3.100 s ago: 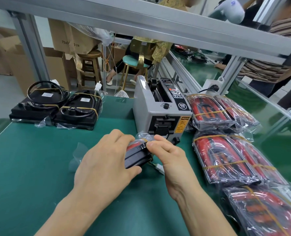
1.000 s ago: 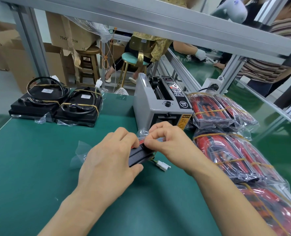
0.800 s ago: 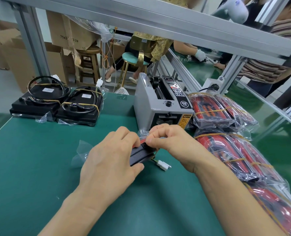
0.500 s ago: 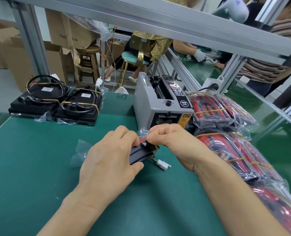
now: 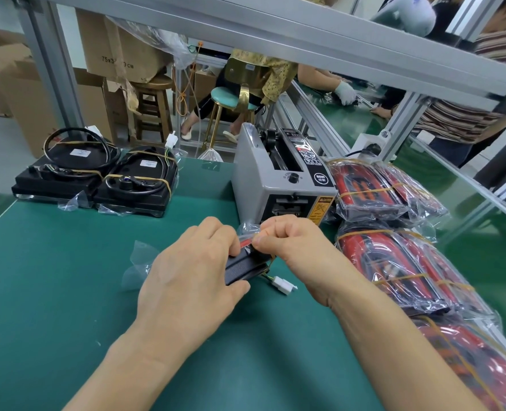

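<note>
A small black box (image 5: 244, 266) with a flat, finely dotted side is held just in front of the grey machine (image 5: 275, 188), over the green mat (image 5: 53, 292). A red strip is seen at its top edge, and thin, shiny, crinkly plastic is bunched up there. Thin wires hang from the box, and the little white plug (image 5: 284, 285) at their end is laid on the mat.

The left hand (image 5: 186, 280) is wrapped round the box from the left, with the fingers curled over the top and the thumb tucked under. The right hand (image 5: 293, 244) is closed small, and the top edge of the box is pinched between thumb and first finger. Most of the box is hidden by the two hands.

The machine is a hard, square box with a round black knob. Right of it, soft clear bags (image 5: 364, 188) of red and black parts are stacked and tied with yellow rubber bands. Left of it, two flat black trays (image 5: 136, 185) with looped black cables are set side by side. A crumpled clear bag (image 5: 140, 262) is laid in front of the machine, to the left, partly behind the left hand.
</note>
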Motion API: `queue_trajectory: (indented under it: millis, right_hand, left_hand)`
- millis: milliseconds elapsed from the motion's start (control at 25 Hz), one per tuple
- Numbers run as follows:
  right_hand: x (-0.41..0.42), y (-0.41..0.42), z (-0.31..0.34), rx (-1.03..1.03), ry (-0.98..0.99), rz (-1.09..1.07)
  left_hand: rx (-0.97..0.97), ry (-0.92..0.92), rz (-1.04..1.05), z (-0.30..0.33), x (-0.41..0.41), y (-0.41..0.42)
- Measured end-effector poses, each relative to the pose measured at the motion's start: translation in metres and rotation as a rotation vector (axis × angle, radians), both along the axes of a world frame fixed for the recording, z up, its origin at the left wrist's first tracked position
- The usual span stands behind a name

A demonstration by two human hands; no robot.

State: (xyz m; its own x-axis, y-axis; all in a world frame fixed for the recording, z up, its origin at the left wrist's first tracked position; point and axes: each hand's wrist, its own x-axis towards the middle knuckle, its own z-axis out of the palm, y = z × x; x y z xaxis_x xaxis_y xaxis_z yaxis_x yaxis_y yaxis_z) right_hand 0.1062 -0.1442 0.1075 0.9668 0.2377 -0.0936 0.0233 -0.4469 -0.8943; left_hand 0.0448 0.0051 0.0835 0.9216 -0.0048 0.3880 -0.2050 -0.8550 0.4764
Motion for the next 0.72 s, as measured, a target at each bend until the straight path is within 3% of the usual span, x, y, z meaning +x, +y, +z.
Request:
queue_trajectory:
  millis: [560,720]
  right_hand:
    - [-0.004,0.003,-0.008,-0.205,-0.205,-0.066]
    - [-0.004,-0.003,-0.016,0.095,-0.112,-0.149]
  left_hand:
    - [0.064,-0.007,-0.048,0.002,0.001,-0.001]
    - [0.04,-0.018,-0.022,0.002,0.001,-0.002]
